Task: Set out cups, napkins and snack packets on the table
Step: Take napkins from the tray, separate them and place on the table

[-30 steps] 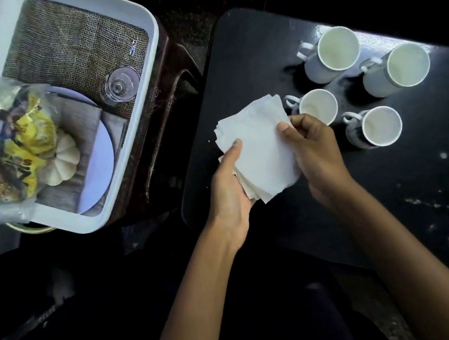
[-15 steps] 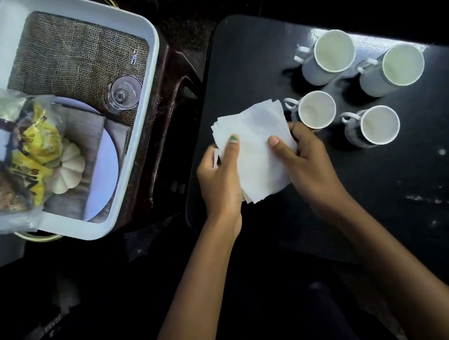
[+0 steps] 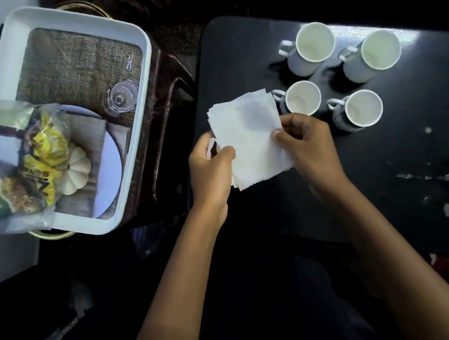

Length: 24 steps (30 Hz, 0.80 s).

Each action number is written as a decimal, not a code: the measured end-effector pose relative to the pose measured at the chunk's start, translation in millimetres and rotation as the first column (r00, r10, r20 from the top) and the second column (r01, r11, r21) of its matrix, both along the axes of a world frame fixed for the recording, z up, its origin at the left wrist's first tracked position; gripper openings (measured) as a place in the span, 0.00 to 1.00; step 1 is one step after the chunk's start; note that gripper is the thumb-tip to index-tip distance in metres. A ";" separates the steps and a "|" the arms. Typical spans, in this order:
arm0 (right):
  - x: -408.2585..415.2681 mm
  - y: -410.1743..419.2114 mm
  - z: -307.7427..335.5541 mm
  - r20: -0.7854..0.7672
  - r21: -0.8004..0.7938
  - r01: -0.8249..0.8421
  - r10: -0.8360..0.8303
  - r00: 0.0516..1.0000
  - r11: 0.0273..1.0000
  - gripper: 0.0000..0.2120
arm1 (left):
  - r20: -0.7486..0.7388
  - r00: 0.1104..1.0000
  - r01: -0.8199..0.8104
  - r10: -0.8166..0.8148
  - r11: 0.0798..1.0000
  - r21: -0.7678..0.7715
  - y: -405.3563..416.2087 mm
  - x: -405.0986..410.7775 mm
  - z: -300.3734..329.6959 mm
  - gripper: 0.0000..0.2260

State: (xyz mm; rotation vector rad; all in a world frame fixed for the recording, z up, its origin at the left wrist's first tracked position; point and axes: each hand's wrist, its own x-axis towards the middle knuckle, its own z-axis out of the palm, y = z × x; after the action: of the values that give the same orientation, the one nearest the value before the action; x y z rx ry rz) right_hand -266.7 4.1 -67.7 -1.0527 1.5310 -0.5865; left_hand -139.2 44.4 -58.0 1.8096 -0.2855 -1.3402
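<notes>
A: Where was the napkin stack point(image 3: 250, 138)?

B: Held above the dark table's point(image 3: 402, 198) near-left edge. Left hand point(image 3: 211, 169) gripped its left side, right hand point(image 3: 307, 141) pinched the right edge.

A: And the cups point(image 3: 315, 47)?

B: Four stood just beyond-right of the stack. Right hand nearer; likely it deals napkins that way.
</notes>
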 end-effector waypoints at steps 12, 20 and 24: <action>-57.3 11.0 34.0 -0.042 -0.160 0.261 -0.270 0.962 0.952 0.09 | 0.254 0.959 0.157 -0.126 0.982 -0.104 -19.0 -78.6 39.0 0.15; -172.3 24.2 60.5 0.017 -0.183 0.500 -0.506 0.863 0.847 0.04 | 0.235 0.906 0.387 -0.353 0.914 -0.122 -35.9 -205.9 60.2 0.15; -239.9 33.7 61.2 -0.002 -0.185 0.640 -0.651 0.759 0.746 0.05 | 0.199 0.834 0.542 -0.515 0.831 -0.123 -40.8 -277.9 59.3 0.14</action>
State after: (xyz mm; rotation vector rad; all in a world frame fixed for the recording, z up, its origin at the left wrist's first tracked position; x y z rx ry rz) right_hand -506.6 37.8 -6.5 -0.6384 1.9392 -1.1968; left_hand -417.1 3.6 1.3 1.7523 -1.0289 -1.4811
